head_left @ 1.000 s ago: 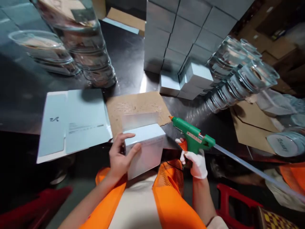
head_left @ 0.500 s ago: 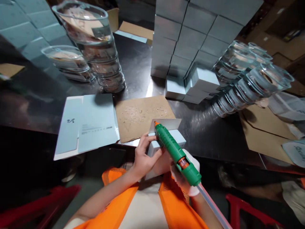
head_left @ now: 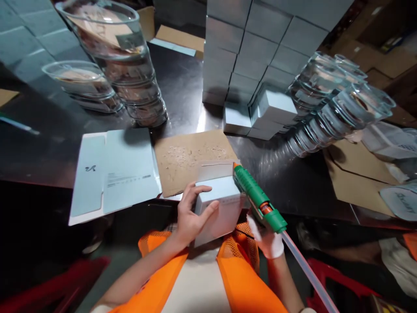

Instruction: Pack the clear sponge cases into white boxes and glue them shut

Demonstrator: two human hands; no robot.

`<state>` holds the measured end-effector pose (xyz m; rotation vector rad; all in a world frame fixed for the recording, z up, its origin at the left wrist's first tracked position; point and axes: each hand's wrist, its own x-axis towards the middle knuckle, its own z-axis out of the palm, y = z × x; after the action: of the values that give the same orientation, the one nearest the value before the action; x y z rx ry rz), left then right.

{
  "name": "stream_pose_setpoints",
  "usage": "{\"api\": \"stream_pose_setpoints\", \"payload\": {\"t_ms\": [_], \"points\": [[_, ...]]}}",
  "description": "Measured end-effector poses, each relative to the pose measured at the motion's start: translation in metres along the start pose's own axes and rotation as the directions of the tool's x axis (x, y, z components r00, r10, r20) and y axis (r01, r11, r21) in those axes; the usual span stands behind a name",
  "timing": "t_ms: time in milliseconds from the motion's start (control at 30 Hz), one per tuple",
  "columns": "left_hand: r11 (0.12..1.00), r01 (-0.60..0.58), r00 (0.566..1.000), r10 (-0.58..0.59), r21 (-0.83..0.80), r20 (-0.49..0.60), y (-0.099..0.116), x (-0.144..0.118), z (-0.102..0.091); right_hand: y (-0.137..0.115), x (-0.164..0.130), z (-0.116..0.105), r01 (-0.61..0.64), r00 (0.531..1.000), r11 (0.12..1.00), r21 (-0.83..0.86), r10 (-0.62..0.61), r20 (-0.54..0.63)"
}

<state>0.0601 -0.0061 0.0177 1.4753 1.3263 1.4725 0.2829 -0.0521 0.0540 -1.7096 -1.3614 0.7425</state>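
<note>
My left hand, bare, grips a small pale blue carton against my body at the table's near edge. The carton's top flap stands open, with a thin line along its upper edge. In a white glove, my right hand holds a green glue gun. The gun's orange nozzle touches the flap's right end. A clear glue stick sticks out behind the gun.
A brown cardboard mat with glue spots lies behind the carton. Flat unfolded cartons lie to the left. Stacked clear lids stand at back left, a wall of finished boxes at back centre, a leaning stack of lids at right.
The glue gun swung from the right onto the flap, then slid along its edge to the right end. My left hand has kept hold of the carton.
</note>
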Motion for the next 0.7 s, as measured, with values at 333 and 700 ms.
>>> {"api": "stream_pose_setpoints", "payload": {"t_ms": [333, 700], "points": [[0.976, 0.174, 0.983, -0.18, -0.133, -0.032, -0.004, 0.004, -0.021, 0.028, 0.046, -0.007, -0.357, 0.933, 0.87, 0.339, 0.32, 0.162], [0.937, 0.268, 0.962, -0.271, -0.225, 0.018, 0.001, 0.009, -0.027, 0.032, 0.113, -0.014, -0.412, 0.91, 0.901, -0.137, 0.415, -0.004]]}}
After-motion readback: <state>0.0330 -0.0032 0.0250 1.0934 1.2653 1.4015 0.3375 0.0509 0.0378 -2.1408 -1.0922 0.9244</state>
